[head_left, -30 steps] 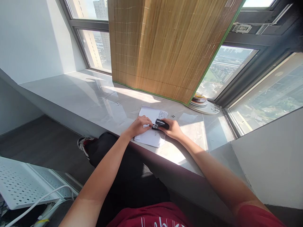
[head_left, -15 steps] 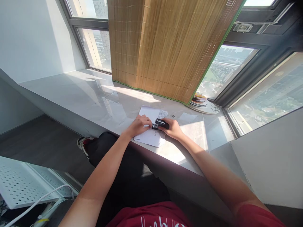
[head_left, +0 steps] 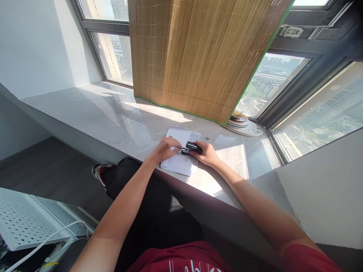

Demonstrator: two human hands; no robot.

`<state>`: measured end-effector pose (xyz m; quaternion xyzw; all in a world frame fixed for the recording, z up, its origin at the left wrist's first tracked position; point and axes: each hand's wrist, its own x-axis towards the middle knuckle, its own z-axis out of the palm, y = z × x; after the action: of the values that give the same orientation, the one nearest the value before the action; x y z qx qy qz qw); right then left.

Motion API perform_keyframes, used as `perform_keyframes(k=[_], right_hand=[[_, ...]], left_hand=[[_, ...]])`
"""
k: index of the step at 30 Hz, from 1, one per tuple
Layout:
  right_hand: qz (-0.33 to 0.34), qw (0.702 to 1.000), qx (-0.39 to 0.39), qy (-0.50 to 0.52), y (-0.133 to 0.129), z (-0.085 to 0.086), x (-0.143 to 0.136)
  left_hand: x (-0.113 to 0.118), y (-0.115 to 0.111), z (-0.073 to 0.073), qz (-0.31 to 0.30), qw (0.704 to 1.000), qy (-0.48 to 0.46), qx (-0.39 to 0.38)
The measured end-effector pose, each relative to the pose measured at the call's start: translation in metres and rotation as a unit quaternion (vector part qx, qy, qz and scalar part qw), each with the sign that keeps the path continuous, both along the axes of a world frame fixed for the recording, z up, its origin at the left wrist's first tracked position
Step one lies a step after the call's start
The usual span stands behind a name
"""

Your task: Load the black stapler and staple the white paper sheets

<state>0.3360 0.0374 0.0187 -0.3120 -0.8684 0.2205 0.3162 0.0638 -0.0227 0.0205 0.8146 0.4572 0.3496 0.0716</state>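
Note:
A small black stapler lies over white printed papers on the pale stone window sill. My right hand is closed around the stapler's rear end. My left hand rests on the papers with its fingertips pinched at the stapler's silver front tip. What the fingertips pinch is too small to make out. Two tiny metal pieces lie on the sill just beyond the papers.
A bamboo blind hangs down to the sill behind the papers. A stack of plates stands at the window on the right. A white perforated panel and a white cable lie low on the left.
My left fingertips have drawn back slightly to the left from the stapler's front, showing a bit of silver metal. The right hand and papers stay where they were.

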Motion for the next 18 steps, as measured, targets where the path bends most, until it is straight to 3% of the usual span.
perform_keyframes(k=[9,18], right_hand=[[0.003,1.000,0.001,-0.005,-0.0010,0.0018,0.0000],[0.004,1.000,0.002,-0.004,-0.0016,0.0029,-0.0004]], left_hand=[[0.0004,0.0040,-0.0034,-0.022,0.995,-0.087,-0.032],[-0.0005,0.0040,-0.0021,-0.014,0.995,-0.087,-0.037]])
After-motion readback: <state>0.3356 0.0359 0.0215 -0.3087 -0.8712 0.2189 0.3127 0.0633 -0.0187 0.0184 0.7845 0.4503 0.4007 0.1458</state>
